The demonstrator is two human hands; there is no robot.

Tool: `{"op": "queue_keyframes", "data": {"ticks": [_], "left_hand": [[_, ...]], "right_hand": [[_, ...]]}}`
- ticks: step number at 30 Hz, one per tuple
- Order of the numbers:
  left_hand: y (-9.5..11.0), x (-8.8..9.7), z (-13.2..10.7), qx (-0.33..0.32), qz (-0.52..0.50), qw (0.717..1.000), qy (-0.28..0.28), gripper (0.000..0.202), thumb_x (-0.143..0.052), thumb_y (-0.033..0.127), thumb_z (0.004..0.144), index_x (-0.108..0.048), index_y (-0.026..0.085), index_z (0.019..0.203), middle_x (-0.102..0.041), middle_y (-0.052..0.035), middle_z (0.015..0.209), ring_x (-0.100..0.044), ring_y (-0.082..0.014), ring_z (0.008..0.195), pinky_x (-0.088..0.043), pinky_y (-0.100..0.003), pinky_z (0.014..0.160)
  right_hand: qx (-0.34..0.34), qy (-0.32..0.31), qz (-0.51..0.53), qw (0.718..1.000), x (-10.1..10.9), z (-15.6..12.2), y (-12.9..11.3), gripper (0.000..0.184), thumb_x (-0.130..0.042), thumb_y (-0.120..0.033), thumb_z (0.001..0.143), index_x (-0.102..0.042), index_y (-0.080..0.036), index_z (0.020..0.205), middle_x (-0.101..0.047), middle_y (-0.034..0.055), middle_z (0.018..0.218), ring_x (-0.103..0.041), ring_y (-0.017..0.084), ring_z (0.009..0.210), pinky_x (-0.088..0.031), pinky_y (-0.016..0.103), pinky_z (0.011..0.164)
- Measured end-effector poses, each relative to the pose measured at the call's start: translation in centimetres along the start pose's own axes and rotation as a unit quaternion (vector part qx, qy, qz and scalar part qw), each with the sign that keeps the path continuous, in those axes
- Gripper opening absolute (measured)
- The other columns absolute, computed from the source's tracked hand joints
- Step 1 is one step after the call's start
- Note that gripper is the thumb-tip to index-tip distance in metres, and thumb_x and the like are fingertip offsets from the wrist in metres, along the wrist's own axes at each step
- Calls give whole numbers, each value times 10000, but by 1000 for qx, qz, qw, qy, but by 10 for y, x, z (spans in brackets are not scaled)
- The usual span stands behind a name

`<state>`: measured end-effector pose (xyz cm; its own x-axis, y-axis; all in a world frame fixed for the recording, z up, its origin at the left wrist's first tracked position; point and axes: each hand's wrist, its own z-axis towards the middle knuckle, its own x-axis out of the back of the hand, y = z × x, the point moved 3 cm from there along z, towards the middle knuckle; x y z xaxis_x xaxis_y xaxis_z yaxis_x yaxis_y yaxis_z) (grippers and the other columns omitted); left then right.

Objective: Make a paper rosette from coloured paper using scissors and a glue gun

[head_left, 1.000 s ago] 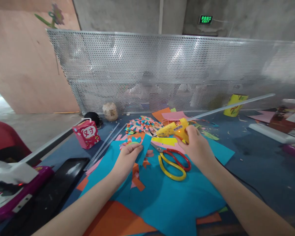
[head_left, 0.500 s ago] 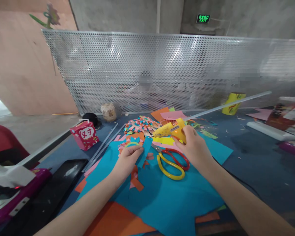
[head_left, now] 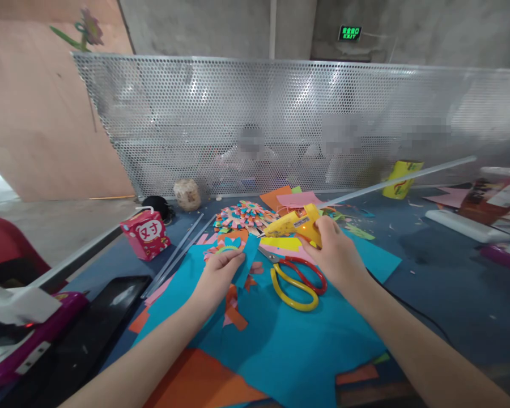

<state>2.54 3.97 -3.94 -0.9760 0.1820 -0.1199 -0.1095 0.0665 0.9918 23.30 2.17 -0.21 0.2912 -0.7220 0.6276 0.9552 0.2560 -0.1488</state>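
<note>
My right hand (head_left: 335, 246) is wrapped round a yellow glue gun (head_left: 291, 222) with a long glue stick (head_left: 391, 184) out of its back. The gun's nozzle is at the upper end of a blue paper strip (head_left: 248, 258); whether they touch I cannot tell. My left hand (head_left: 221, 272) pinches that strip between thumb and fingers. Below the gun, scissors (head_left: 297, 283) with one red and one yellow handle lie on a large blue paper sheet (head_left: 280, 345). Just beyond my left hand is a layered paper flower (head_left: 228, 245), partly hidden. A bigger multicoloured paper piece (head_left: 246, 215) sits farther back.
On the left are a pink drink carton (head_left: 145, 233), clear glue sticks (head_left: 174, 258), a black phone-like slab (head_left: 85, 334) and a purple power strip (head_left: 29, 340). A yellow roll (head_left: 402, 178) stands before the perforated metal screen (head_left: 195, 124). People show dimly behind it.
The strip's upper end has shifted slightly left with my left hand. Both hands keep their grips, and the glue gun stays almost still.
</note>
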Motion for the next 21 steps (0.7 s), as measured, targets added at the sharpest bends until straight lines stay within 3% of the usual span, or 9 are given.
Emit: {"op": "queue_keyframes", "data": {"ticks": [5,13,17,21], "left_hand": [[5,-1,-3,-14,14,1000,6,279,-657,422,617,-647,158,708,-693,-50,668,-667,-229,699,-532,-318,667],[5,1,-2,-20,-24,999,19,288,-671,403,617,-619,155,753,-698,-49,666,-670,-233,670,-540,-330,628],[4,1,0,-21,-25,999,17,256,-663,392,630,-614,157,718,-706,-71,713,-673,-246,705,-540,-322,612],[4,0,-1,-11,-29,999,35,249,-676,374,607,-601,158,706,-689,-51,638,-673,-242,672,-539,-335,630]], "right_hand": [[-8,-9,-12,1000,-1,0,2,211,-525,-281,737,-322,-232,768,-539,51,765,-537,184,530,-336,238,391],[-26,-1,-9,1000,-9,3,11,179,-522,-276,734,-394,-210,840,-558,79,833,-575,211,622,-374,265,447],[-114,-27,-26,993,-10,10,32,242,-562,-311,705,-445,-179,870,-591,97,812,-588,236,660,-396,289,487],[-260,-121,-73,955,-13,13,73,359,-510,-384,739,-511,-110,971,-632,160,843,-615,273,750,-422,310,543]]}}
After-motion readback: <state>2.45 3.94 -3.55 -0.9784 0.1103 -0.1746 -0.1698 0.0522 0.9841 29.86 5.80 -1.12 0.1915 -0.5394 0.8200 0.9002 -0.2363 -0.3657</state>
